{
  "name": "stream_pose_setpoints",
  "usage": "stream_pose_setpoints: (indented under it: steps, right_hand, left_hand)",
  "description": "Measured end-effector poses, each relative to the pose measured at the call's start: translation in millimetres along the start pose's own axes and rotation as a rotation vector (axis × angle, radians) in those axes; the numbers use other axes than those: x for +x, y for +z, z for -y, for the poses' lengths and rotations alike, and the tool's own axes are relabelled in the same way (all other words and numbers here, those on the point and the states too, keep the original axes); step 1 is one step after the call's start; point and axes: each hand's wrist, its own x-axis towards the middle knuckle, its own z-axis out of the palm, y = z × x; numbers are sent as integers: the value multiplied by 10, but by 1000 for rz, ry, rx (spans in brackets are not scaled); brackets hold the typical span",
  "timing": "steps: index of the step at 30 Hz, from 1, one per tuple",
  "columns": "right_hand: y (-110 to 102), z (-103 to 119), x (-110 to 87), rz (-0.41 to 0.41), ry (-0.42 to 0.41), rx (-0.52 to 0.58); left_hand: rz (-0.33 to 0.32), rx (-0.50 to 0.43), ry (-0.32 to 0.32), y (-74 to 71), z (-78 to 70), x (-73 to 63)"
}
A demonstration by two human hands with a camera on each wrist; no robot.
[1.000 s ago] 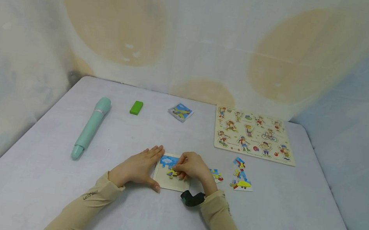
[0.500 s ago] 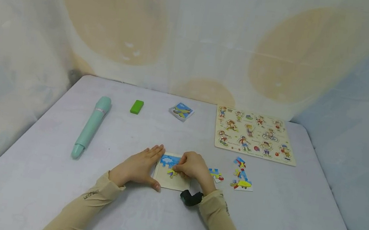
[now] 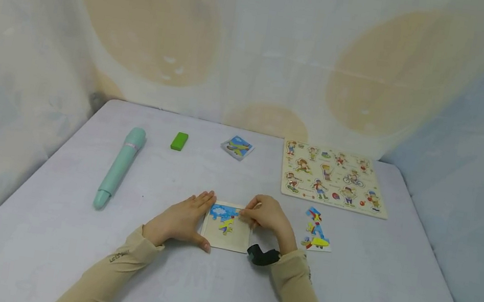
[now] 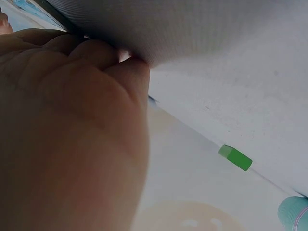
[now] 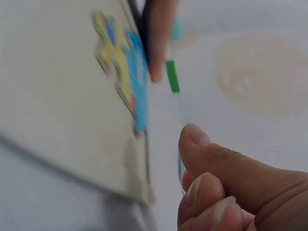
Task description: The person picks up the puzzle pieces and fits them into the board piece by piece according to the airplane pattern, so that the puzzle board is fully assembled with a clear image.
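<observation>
A small pale puzzle tray (image 3: 226,243) lies in front of me. Blue sky pieces (image 3: 217,210) line its upper part, with a yellow piece (image 3: 226,226) joined below them. My left hand (image 3: 181,220) lies along the tray's left edge, fingers straight and thumb spread at the lower corner. Over the upper right corner of the tray is my right hand (image 3: 271,214). In the right wrist view its thumb (image 5: 211,151) meets the curled fingers (image 5: 204,192); I cannot tell whether a piece is between them.
Loose puzzle pieces (image 3: 317,234) lie to the right. Farther back are a wooden board with sports figures (image 3: 333,177), a small picture card (image 3: 238,147) and a green block (image 3: 179,141). A mint-green microphone-shaped tube (image 3: 119,170) lies at the left.
My right hand has left the yellow piece and moved right and slightly back. The loose pieces just right of the tray no longer show. The left hand has stayed put.
</observation>
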Motion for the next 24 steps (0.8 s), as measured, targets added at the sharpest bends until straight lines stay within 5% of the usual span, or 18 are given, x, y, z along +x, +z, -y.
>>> stream_pose_setpoints:
  steps: [13, 24]
  right_hand:
    - [-676, -418, -167, -360, 150, -83]
    - [-815, -621, -256, -400, 322, -219]
  left_hand:
    - [8, -2, -11, -3, -14, 3]
    - [11, 0, -15, 6, -16, 9]
